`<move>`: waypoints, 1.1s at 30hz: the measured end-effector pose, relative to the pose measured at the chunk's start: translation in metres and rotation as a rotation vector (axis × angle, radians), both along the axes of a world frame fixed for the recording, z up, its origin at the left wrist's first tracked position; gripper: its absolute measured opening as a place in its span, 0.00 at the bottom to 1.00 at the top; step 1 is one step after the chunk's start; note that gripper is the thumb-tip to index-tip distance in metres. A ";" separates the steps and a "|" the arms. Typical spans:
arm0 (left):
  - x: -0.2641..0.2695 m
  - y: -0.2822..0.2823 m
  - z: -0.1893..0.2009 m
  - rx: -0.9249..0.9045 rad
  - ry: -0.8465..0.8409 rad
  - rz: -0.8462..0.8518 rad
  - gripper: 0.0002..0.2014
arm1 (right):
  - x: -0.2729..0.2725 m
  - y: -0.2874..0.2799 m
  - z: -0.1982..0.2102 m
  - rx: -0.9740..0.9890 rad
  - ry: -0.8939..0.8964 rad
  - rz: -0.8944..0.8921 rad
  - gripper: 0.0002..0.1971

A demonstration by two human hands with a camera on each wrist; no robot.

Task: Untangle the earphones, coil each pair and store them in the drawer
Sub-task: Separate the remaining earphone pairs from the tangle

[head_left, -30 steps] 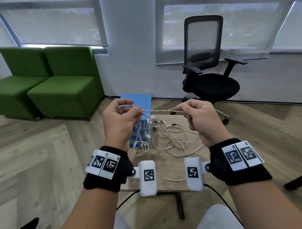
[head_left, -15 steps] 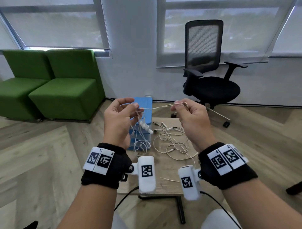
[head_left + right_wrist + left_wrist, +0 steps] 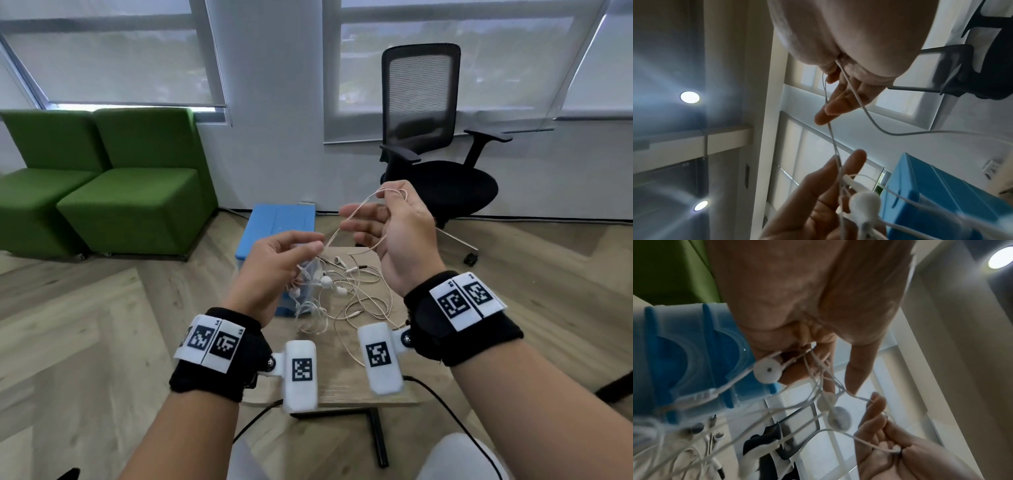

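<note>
White earphones (image 3: 346,294) lie tangled on the small wooden table (image 3: 346,390). My left hand (image 3: 313,245) pinches a bunch of cables above the table, with earbuds (image 3: 325,281) dangling under it. In the left wrist view an earbud (image 3: 767,369) hangs against the curled fingers. My right hand (image 3: 390,195) is raised higher, palm turned to me. It pinches a loop of one cable (image 3: 356,209) between thumb and forefinger, and its other fingers are spread. That cable runs taut down to the left hand. The blue drawer unit (image 3: 281,226) stands behind the left hand; whether a drawer is open is hidden.
A black office chair (image 3: 431,171) stands behind the table on the right. Two green seats (image 3: 102,192) sit at the left by the wall. Wood floor surrounds the table. A black cable (image 3: 442,404) trails from the right wrist camera.
My right hand has risen and turned palm toward me, drawing a cable loop up. The left hand has dropped slightly, still holding the bunch of cables.
</note>
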State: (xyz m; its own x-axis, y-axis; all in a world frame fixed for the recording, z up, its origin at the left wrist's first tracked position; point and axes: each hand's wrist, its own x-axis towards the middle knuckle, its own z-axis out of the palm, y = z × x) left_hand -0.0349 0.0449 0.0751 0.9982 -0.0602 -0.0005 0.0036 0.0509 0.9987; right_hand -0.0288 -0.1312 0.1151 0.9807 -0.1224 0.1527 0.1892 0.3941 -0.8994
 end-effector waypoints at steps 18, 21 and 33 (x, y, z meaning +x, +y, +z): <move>-0.004 0.008 0.013 0.254 -0.145 -0.013 0.08 | 0.022 -0.013 -0.018 -0.483 0.150 -0.033 0.10; -0.003 0.010 0.012 0.283 -0.181 0.014 0.06 | 0.021 -0.014 -0.024 -0.577 0.170 -0.034 0.13; 0.001 0.006 0.017 0.334 -0.268 0.035 0.02 | 0.009 -0.010 -0.029 -1.036 -0.184 0.101 0.11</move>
State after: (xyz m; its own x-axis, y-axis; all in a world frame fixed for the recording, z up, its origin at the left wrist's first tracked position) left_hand -0.0342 0.0512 0.0925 0.9672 -0.0664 0.2454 -0.2541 -0.2796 0.9259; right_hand -0.0201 -0.1408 0.0865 0.9302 0.2335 0.2832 0.3659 -0.5282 -0.7663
